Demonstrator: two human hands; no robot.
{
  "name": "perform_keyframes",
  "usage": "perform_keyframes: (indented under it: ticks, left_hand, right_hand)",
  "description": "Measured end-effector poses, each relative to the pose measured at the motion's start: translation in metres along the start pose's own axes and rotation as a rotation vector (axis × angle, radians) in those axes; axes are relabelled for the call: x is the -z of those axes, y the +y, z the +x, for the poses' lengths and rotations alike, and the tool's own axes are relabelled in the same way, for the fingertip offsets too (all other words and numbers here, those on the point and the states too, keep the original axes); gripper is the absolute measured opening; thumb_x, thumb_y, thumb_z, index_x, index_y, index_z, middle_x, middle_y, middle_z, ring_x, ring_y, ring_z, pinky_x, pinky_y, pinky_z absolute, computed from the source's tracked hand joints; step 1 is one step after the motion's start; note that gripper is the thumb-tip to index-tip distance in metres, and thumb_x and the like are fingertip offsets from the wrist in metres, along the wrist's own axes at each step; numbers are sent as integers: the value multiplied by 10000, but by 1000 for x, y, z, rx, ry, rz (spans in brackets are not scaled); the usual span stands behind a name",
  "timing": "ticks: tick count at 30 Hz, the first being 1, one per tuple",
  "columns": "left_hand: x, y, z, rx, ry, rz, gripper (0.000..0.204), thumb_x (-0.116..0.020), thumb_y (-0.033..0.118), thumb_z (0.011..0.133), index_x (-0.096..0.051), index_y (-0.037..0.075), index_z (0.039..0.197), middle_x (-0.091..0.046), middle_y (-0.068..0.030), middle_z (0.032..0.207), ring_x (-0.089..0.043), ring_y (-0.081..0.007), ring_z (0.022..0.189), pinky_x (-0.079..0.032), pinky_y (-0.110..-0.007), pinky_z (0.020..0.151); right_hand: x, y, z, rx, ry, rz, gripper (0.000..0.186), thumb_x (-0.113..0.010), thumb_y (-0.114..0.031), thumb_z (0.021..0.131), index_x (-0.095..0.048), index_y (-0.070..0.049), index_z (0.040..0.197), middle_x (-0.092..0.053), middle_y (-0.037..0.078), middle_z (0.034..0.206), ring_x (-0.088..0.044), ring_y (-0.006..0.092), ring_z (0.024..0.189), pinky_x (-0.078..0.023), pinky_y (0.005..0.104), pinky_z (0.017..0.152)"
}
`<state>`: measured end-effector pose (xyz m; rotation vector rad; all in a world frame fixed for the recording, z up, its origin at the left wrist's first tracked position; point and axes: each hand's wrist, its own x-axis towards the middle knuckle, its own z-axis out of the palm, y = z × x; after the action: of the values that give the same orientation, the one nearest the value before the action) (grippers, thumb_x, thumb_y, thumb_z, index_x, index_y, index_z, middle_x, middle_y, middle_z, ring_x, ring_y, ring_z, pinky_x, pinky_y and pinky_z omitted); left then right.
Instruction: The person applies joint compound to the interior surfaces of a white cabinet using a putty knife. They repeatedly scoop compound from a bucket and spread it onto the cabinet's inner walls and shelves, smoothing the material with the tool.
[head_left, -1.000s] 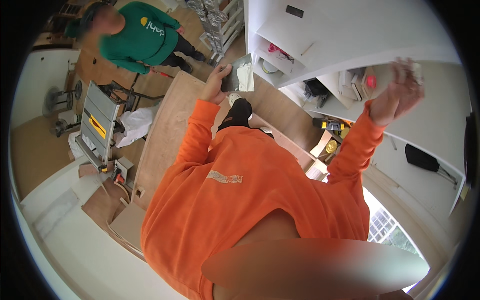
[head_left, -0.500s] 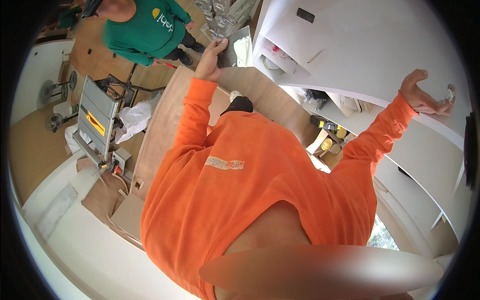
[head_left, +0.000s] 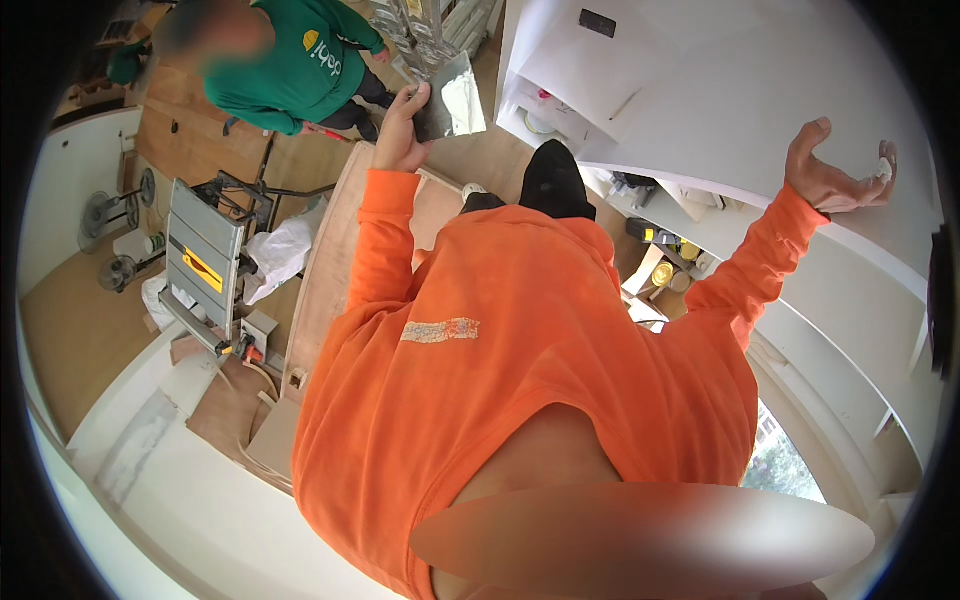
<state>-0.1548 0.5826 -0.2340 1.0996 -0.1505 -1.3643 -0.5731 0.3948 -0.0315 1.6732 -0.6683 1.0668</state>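
Note:
My left hand [head_left: 402, 135] grips the edge of a flat grey metal plate [head_left: 434, 118], its thumb lying over the near side. A smear of white paste [head_left: 462, 104] covers the plate's right part. Off to the right, my right hand [head_left: 838, 178] is raised beside a white cabinet panel [head_left: 735, 90]. Its thumb stands well apart from the curved fingers, and a dab of white paste [head_left: 884, 170] sticks to the fingertips. Nothing else shows in that hand.
A person in a green sweater [head_left: 305, 60] stands at the far left, holding something red. A table saw [head_left: 205, 255] stands left of a wooden panel [head_left: 335, 230]. Below the white shelves are a yellow-black tool [head_left: 650, 232] and cans. A dark phone [head_left: 598, 23] lies on the white surface.
My left hand and the plate have shifted slightly left. The right hand has moved a little up and left, still spread. One black-trousered leg has come into sight beyond my orange top.

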Motion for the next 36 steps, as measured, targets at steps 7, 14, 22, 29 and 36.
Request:
perform_keyframes:
  ticks: [7, 14, 22, 29, 36]
  left_hand:
    - [21, 1, 2, -123, -44, -102, 176, -586, 221, 972, -568, 75, 1070, -634, -4, 1004, -630, -130, 939, -519, -344, 864]
    - [27, 6, -5, -140, -30, -139, 143, -589, 202, 971, -561, 79, 1037, -633, -5, 997, -629, -133, 921, -519, -337, 855]
    - [37, 5, 0, -142, -53, -181, 138, -576, 197, 977, -569, 79, 1047, -639, -13, 1017, -639, -142, 941, -522, -333, 869]
    - [29, 7, 18, -142, -62, -176, 138, -565, 202, 985, -567, 76, 1040, -637, -14, 999, -638, -140, 926, -525, -330, 857]
    - [5, 14, 61, -157, -62, -158, 156, -580, 222, 977, -574, 77, 1034, -641, -7, 993, -635, -130, 928, -514, -321, 863]
  right_hand:
    - [-13, 8, -3, -16, -11, 8, 842, -757, -296, 690, -259, -29, 1313, -495, 209, 1156, -519, 324, 1004, -503, 410, 694]
    - [-15, 12, -2, 0, -89, -41, 926, -778, -370, 701, -219, -2, 1341, -483, 224, 1165, -502, 331, 990, -506, 431, 702]
    - [-19, 14, 3, 3, -131, -85, 974, -781, -388, 713, -184, 24, 1364, -500, 232, 1157, -495, 324, 1006, -507, 424, 705]
    - [-18, 17, 3, -21, -191, -37, 1008, -788, -349, 720, -135, -8, 1408, -491, 236, 1184, -522, 316, 1013, -506, 419, 728]
    - [-22, 16, 6, -54, -199, -23, 1038, -767, -256, 748, -54, -47, 1472, -496, 231, 1227, -563, 345, 1054, -471, 453, 845]
